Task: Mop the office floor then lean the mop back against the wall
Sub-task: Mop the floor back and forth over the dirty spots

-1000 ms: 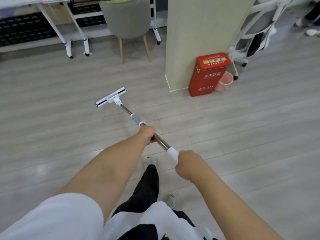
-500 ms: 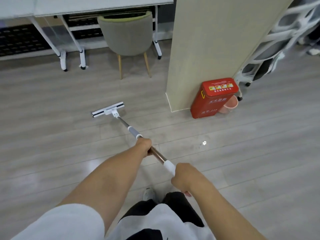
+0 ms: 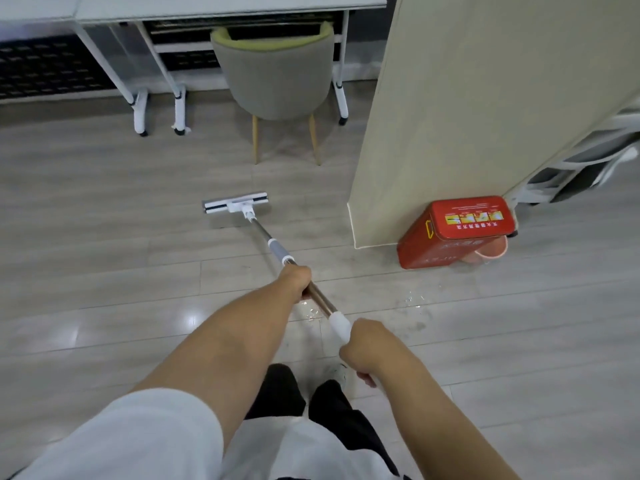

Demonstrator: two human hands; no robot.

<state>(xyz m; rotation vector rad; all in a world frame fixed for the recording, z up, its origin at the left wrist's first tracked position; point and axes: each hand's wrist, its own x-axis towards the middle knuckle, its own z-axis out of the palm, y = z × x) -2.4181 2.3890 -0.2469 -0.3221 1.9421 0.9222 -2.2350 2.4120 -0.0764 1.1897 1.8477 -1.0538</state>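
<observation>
Open grey plank floor [image 3: 104, 254] spreads toward 9 o'clock; a beige pillar [image 3: 450, 133] and red metal box [image 3: 450, 233] crowd 2 o'clock. The left grip [image 3: 294, 280] and right grip [image 3: 363, 344] clench the white flat-headed mop [image 3: 277, 249], its head at 12 o'clock.

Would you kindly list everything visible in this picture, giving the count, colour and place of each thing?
mop: 1, white head, silver handle; head flat on the floor, centre
floor: 1, grey planks, throughout
grey chair: 1, grey with green rim, tucked at the desk, top centre
desk: 1 plainly, white, top edge
pillar: 1, cream, right
red box: 1, red, on the floor beside the pillar's base
bucket: 1, pink, behind the red box, mostly hidden
office chair: 1, white frame, far right, partly behind the pillar
trousers: 1 pair, black, bottom centre
left hand: 1, grips the metal handle
right hand: 1, grips the white end grip
</observation>
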